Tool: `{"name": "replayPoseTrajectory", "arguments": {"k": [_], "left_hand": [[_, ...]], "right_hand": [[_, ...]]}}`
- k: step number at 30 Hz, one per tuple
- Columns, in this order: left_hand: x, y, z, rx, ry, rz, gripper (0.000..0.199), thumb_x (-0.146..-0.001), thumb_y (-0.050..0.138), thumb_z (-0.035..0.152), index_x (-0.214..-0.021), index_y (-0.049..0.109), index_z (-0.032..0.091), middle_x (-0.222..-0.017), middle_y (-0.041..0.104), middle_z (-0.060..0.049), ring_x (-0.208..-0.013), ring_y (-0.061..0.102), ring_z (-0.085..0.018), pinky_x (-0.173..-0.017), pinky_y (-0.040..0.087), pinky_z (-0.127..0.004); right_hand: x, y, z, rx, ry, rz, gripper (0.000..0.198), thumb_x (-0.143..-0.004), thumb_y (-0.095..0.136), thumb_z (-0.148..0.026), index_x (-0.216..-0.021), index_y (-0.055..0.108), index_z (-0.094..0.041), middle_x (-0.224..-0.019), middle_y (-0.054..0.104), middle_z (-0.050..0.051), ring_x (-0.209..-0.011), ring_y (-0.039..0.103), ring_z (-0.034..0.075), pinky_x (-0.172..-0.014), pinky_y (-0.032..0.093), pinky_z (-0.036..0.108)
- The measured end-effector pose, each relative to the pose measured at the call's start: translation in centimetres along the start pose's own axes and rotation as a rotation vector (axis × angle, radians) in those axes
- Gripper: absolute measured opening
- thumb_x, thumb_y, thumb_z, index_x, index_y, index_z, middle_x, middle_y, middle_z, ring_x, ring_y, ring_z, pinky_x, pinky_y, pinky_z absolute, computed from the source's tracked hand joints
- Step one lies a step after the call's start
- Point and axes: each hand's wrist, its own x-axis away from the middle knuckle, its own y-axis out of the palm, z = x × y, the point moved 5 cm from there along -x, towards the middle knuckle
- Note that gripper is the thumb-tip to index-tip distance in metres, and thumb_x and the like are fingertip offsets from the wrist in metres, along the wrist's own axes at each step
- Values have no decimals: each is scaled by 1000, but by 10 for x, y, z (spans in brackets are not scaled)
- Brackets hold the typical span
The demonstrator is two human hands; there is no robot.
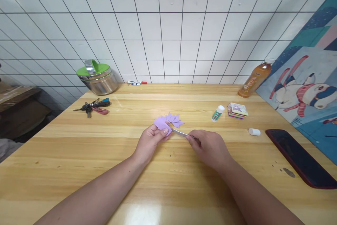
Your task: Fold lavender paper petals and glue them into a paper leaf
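Note:
Between the thumb and fingers of my left hand [149,140] is a folded piece of purple paper [162,125]. My right hand [209,147] is closed round a slim silver blade [180,133], its handle hidden inside the fist. The blade points left, and its tip is at the right edge of the purple paper. Just behind the paper shows a purple paper leaf shape [175,119] with pointed lobes and dark lines. Whether the leaf is joined to the held paper I cannot tell.
On the right are a glue stick [218,113], a stack of paper pads [237,111], a white cap [254,132], a phone [300,158] and a tea bottle [255,79]. Keys [94,106], a green-lidded metal pot [98,77] and markers [137,83] lie left and back.

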Motion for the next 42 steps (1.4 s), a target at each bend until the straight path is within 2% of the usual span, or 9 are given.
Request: {"name": "replayPoseTrajectory", "arguments": {"k": [8,15,19,27,42], "left_hand": [[3,4,-2,16,-44,-14,27,-69,73,28,-93,67,15,-87,72,-6,-86,65,-17,-81,49,-27],[4,6,1,212,-33,-9,29,-75,67,34,-99,67,19,-104,69,-6,-95,63,-17,-89,48,-34],[4,3,-1,182,-63,35,26,-69,73,32,-91,70,18,-95,71,-5,-88,64,-16,-88,48,-31],[4,3,-3,126,-59,32,20,-71,71,29,-88,71,19,-89,72,-3,-88,64,-15,-82,49,-26],[2,0,-1,62,-33,42,26,-71,71,33,-92,71,18,-95,71,-6,-91,63,-17,-81,49,-27]], "right_hand": [[-3,13,-8,-168,-18,-3,29,-93,34,-34,-76,53,-21,-71,62,-2,-62,53,11,-56,29,23],[-3,16,-8,-140,7,-1,28,-93,33,-35,-76,52,-22,-71,61,-2,-62,53,12,-56,29,23],[-4,16,-9,-142,-11,4,30,-94,31,-35,-76,51,-21,-72,62,-2,-64,54,12,-57,29,23],[-2,13,-13,-125,4,12,30,-94,31,-33,-75,51,-21,-71,62,-1,-63,54,12,-57,30,24],[-2,11,-10,-97,0,7,31,-94,30,-32,-78,54,-21,-75,64,1,-69,58,14,-60,32,24]]}}
